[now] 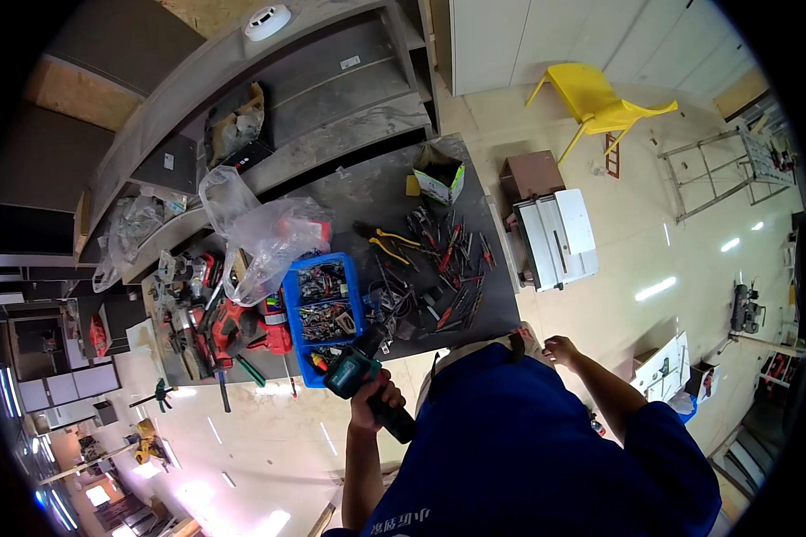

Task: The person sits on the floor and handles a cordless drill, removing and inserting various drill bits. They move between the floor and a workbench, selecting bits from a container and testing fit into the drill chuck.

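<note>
My left hand [373, 407] is closed around the grip of a teal and black cordless drill [353, 369]. The drill is at the table's near edge, its front end by the corner of a blue sorting box [358, 300] of small hardware and bits. My right hand [560, 351] hangs beside my hip, fingers loosely bent and apart, with nothing visible in it. On the dark tabletop [367, 192], right of the box, lie many pliers and screwdrivers [457, 300], among them yellow-handled pliers [394, 240]. Red power tools [235, 329] crowd the table left of the box.
A clear plastic bag [269, 237] lies behind the blue box. An open green and white carton [441, 183] stands near the far right corner. Grey shelving [340, 98] backs the table. On the floor to the right are a white machine [555, 240] and a yellow chair [600, 103].
</note>
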`<state>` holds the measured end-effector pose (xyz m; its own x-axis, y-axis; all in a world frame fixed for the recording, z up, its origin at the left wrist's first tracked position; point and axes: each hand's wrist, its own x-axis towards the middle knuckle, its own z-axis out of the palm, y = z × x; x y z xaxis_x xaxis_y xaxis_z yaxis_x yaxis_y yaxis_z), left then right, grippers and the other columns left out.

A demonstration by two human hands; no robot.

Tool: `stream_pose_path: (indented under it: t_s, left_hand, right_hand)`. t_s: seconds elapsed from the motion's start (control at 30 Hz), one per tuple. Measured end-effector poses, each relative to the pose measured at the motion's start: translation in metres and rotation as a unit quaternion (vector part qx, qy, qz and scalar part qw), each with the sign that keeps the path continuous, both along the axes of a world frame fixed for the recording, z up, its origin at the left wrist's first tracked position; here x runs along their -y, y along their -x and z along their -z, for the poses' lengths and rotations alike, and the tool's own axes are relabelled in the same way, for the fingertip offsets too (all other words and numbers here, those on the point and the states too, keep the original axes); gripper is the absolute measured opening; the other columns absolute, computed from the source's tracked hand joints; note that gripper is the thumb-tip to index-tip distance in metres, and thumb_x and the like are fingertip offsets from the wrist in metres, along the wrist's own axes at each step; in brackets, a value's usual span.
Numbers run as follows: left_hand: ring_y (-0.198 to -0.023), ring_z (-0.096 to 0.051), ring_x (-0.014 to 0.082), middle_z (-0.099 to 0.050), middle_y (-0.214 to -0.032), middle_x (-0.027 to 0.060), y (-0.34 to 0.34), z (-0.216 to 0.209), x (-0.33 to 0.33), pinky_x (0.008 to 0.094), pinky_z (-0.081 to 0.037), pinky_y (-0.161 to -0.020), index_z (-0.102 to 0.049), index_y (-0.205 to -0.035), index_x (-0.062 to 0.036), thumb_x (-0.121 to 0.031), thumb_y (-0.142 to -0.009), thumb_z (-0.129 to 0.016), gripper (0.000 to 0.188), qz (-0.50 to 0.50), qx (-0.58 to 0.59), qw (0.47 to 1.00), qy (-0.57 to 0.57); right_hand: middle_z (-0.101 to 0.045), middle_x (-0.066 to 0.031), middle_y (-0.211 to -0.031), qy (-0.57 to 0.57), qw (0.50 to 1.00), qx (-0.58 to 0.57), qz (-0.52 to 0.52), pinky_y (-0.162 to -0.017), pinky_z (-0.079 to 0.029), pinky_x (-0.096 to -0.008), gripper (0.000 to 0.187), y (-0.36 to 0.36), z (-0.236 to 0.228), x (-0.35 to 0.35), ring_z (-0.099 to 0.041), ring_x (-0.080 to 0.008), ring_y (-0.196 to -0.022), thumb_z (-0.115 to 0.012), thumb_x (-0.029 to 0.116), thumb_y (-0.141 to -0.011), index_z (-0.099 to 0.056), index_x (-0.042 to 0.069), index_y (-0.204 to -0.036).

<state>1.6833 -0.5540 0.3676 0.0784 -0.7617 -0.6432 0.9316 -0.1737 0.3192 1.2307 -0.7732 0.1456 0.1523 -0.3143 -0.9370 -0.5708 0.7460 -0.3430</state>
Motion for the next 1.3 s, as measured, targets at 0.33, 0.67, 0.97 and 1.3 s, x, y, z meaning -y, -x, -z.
stream_pose_path:
  t_s: [0.33,0.67,0.97,1.3]
  left_hand:
    - [-0.058,-0.048,0.0184,-0.044,-0.062,0.0018,-0.008,-0.006,0.029,0.0364,-0.040,-0.064,-0.050,-0.098,-0.0075,-0.024,-0.085,-0.055,0.022,0.057,-0.019,0.987,0.151]
    - [-0.057,-0.054,0.0192,-0.048,-0.061,0.0040,0.019,-0.043,0.067,0.0378,-0.045,-0.066,-0.050,-0.096,-0.0066,-0.024,-0.085,-0.059,0.023,0.233,0.004,0.935,0.268]
    - [-0.063,-0.055,0.0207,-0.050,-0.066,0.0071,0.143,-0.113,0.130,0.0350,-0.046,-0.063,-0.049,-0.093,-0.0024,-0.021,-0.088,-0.059,0.021,0.441,0.096,0.825,0.340]
    - [-0.063,-0.055,0.0219,-0.051,-0.066,0.0059,0.410,-0.126,0.185,0.0399,-0.045,-0.070,-0.050,-0.103,-0.0041,-0.026,-0.084,-0.063,0.032,0.584,0.036,0.739,0.336]
  right_hand:
    - [-0.069,-0.0120,-0.095,0.009,0.996,-0.066,0.053,-0.063,-0.054,-0.0398,0.021,0.045,-0.002,-0.035,-0.068,-0.0249,-0.077,-0.052,0.018,-0.094,-0.058,0.008,-0.112]
    - [-0.071,-0.0180,-0.100,0.240,0.956,-0.132,-0.105,-0.082,-0.055,-0.0361,0.037,0.032,-0.050,-0.132,-0.070,-0.0282,-0.092,-0.065,0.027,-0.082,-0.068,0.000,-0.106]
    - [-0.070,-0.0145,-0.093,0.091,0.940,-0.055,0.325,-0.063,-0.057,-0.0324,0.029,0.141,0.000,-0.219,-0.068,-0.0202,-0.074,-0.056,0.012,-0.089,-0.059,-0.002,-0.115]
    - [-0.071,-0.0130,-0.093,0.026,0.823,-0.098,0.559,-0.064,-0.057,-0.0373,0.029,0.315,0.036,-0.369,-0.070,-0.0246,-0.075,-0.053,0.020,-0.088,-0.060,0.004,-0.111]
